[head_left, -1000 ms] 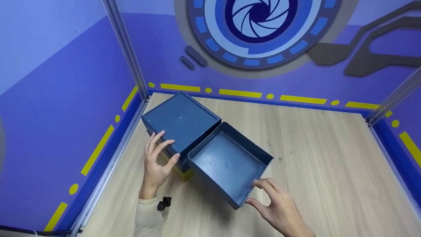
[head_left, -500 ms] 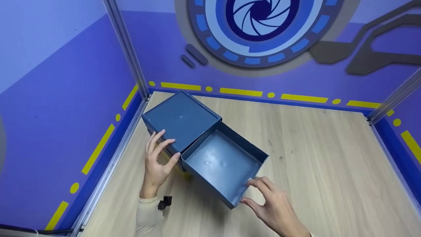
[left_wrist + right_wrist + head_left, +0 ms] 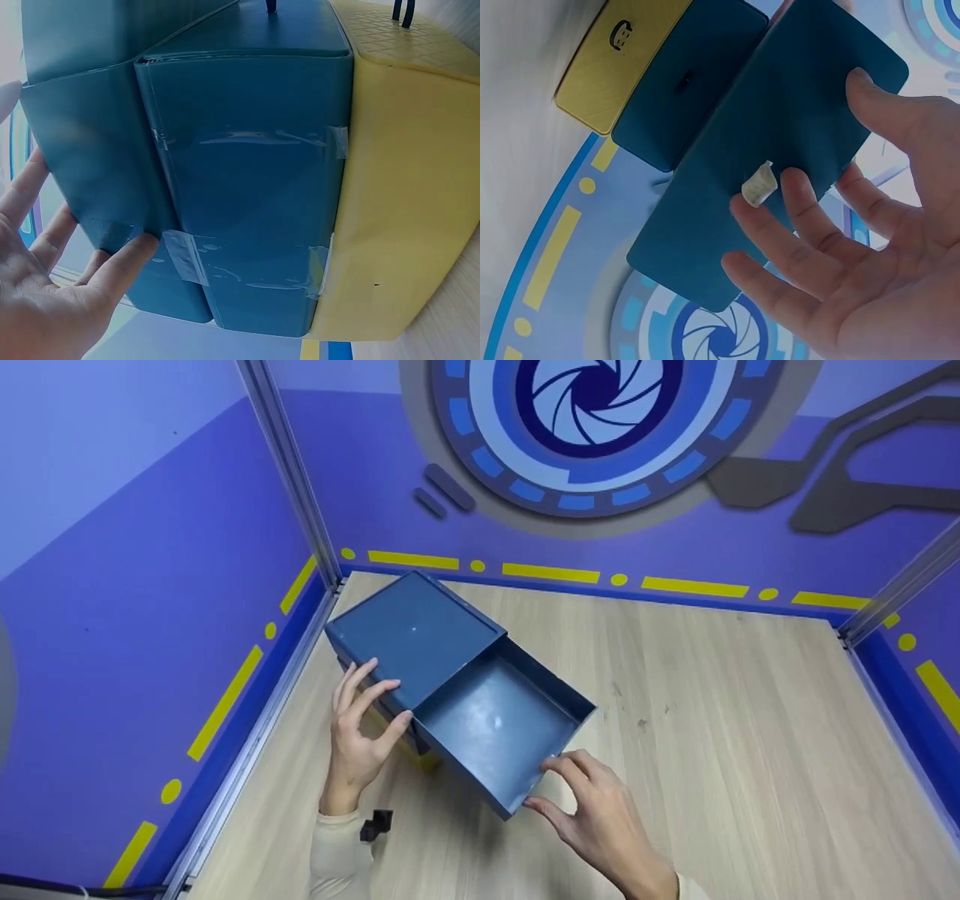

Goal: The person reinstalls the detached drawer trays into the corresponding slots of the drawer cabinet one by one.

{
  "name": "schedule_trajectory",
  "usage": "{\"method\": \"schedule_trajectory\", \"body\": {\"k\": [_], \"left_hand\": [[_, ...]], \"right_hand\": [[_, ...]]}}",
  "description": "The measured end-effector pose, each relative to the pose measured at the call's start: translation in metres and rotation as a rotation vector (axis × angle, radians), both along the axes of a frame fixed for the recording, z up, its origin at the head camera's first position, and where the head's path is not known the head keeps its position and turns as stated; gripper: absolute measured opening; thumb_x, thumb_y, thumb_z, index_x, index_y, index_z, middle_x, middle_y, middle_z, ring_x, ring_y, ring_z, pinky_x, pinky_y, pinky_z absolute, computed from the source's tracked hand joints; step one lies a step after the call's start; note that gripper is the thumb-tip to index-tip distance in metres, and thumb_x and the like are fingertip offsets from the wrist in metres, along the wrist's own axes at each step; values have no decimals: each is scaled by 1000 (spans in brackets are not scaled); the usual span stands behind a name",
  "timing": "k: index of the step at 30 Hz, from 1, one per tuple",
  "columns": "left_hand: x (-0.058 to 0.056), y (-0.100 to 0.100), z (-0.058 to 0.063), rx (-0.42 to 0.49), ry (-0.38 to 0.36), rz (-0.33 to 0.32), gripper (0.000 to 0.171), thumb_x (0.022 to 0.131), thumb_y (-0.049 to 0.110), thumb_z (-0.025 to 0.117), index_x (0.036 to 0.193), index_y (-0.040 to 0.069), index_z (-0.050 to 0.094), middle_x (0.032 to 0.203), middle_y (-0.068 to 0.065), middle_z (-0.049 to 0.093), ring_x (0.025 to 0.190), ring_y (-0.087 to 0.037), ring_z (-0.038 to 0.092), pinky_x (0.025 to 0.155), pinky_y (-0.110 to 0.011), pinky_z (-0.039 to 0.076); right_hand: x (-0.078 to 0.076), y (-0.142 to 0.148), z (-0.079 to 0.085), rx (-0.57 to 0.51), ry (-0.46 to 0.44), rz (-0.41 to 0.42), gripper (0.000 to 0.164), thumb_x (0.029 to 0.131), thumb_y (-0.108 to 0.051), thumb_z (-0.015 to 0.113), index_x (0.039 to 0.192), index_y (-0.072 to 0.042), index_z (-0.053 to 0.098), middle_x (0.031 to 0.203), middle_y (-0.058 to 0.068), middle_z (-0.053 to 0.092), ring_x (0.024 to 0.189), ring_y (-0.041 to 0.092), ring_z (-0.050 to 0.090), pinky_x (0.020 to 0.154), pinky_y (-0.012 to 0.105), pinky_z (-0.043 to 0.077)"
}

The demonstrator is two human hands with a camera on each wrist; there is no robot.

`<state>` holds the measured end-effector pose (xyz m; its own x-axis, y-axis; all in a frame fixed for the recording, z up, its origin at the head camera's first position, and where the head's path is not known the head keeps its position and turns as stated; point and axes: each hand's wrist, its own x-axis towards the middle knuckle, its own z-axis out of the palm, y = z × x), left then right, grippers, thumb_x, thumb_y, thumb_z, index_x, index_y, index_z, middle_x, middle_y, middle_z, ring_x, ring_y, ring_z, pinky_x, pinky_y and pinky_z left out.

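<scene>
A dark blue drawer unit (image 3: 415, 637) stands turned at an angle on the table. Its top drawer (image 3: 487, 724) is partly out, and no contents show inside. My right hand (image 3: 596, 814) holds the drawer's front, index finger over the rim and thumb at the front face. In the right wrist view, other fingertips rest on the front panel (image 3: 705, 217), near a small whitish patch (image 3: 760, 185). My left hand (image 3: 360, 742) rests on the unit's near side and top edge, fingers spread. The left wrist view shows another blue tier (image 3: 247, 165) and a yellow tier (image 3: 405, 187), with clear tape across the blue.
The wooden table (image 3: 720, 750) reaches the blue-purple back wall (image 3: 360, 472) and the left wall (image 3: 135, 622). A metal rail (image 3: 289, 472) marks their corner. A small black piece (image 3: 376, 825) sits at my left wrist.
The top drawer has slid back and left into the unit with my right hand on its front, closing the gap behind it. My left hand has stayed in place.
</scene>
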<state>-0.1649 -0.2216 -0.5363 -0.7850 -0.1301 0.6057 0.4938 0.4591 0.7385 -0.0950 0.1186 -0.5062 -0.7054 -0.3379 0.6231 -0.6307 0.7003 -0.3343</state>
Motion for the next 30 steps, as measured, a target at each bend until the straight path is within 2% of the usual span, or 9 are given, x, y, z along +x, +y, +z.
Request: {"method": "schedule_trajectory", "body": {"k": [6, 10, 13, 15, 19, 23, 30], "left_hand": [[0, 0, 0, 1, 0, -2, 42, 84, 15, 84, 126, 17, 77, 161, -15, 52, 159, -48, 26, 120, -84, 13], [-1, 0, 1, 2, 6, 4, 42, 84, 15, 83, 126, 17, 77, 160, -16, 52, 159, -47, 27, 120, -83, 13], [-2, 1, 1, -3, 6, 6, 41, 85, 15, 83, 125, 17, 77, 160, -17, 52, 159, -47, 27, 120, -83, 13], [-1, 1, 1, -7, 1, 6, 41, 85, 15, 83, 125, 17, 77, 160, -17, 53, 159, -48, 27, 120, -83, 13], [1, 0, 1, -9, 2, 8, 42, 84, 16, 84, 126, 18, 77, 160, -16, 53, 158, -48, 27, 120, -84, 13], [1, -1, 1, -7, 8, 12, 43, 83, 15, 84, 125, 17, 78, 160, -16, 53, 158, -49, 28, 119, -84, 13], [0, -1, 1, -17, -5, 7, 43, 84, 17, 85, 127, 18, 77, 160, -15, 53, 159, -46, 28, 120, -83, 14]], "right_hand": [[-3, -8, -2, -2, 61, -8, 54, 69, -33, 101, 112, -20, 72, 102, -6, 69, 88, 13, 69, 73, 35, 57], [-4, -9, -4, 1, 84, -2, 59, 70, -32, 100, 120, -16, 72, 105, -3, 71, 91, 14, 70, 76, 35, 59], [-3, -6, -8, -20, 64, 3, 61, 73, -28, 99, 124, -13, 70, 111, -2, 70, 95, 13, 72, 78, 31, 59], [-2, -2, -12, -40, 47, -1, 57, 74, -26, 98, 121, -13, 70, 116, -1, 70, 99, 13, 72, 80, 30, 60], [0, 4, -20, -43, 38, -23, 47, 75, -25, 98, 113, -15, 72, 124, 4, 69, 106, 20, 74, 80, 36, 61], [-3, 6, -26, -10, 26, -37, 44, 76, -28, 97, 112, -18, 73, 125, 7, 71, 105, 24, 75, 79, 41, 62], [-12, 3, -27, -10, -10, -46, 38, 80, -27, 95, 109, -19, 73, 119, 3, 69, 99, 16, 73, 78, 37, 61]]}}
